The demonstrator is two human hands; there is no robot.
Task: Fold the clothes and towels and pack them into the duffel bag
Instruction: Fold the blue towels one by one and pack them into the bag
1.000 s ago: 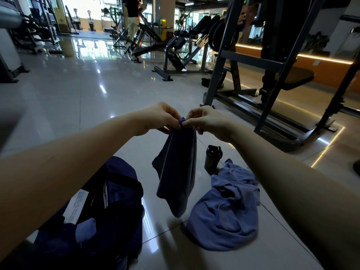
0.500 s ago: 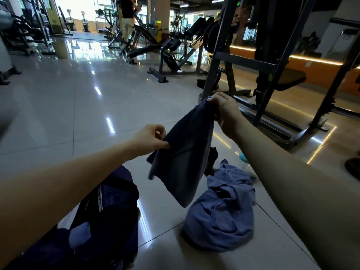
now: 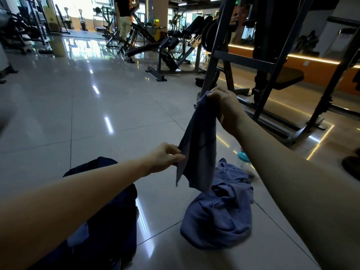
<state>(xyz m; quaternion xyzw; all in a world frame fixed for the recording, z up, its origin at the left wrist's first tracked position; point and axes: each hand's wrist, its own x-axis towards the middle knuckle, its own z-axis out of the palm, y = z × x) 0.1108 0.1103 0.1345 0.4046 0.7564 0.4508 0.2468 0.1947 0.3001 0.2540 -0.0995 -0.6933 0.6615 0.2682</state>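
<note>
At your lower left, the dark navy duffel bag (image 3: 116,230) is sitting on the glossy tiled floor (image 3: 78,123), partly hidden under your left forearm. Whether its top is open cannot be told from here.

Your left hand (image 3: 163,158) is reaching out above the bag's far end. Its thumb and curled fingers are pinching the lower left edge of the dark blue towel (image 3: 198,152). The towel is hanging in the air between your 2 hands, stretching on a slant from low left to high right. Its bottom corner is dangling just over the heap of cloth below.

Your right hand (image 3: 224,108) is holding higher and farther out. Its fingers are curling tight around the towel's top corner, which is bunching out of the fist. The 2 hands are well apart, 1 low and 1 high.

Below the towel, a lighter blue garment (image 3: 218,217) is lying crumpled on the floor, just right of the bag and not touching it. Just behind that heap, a bottle with a teal lid (image 3: 242,155) is peeking out beside your right forearm, with its body mostly hidden. Behind your right hand, a dark steel rack (image 3: 243,62) is standing on the tiles and filling the upper right of your view.
</note>
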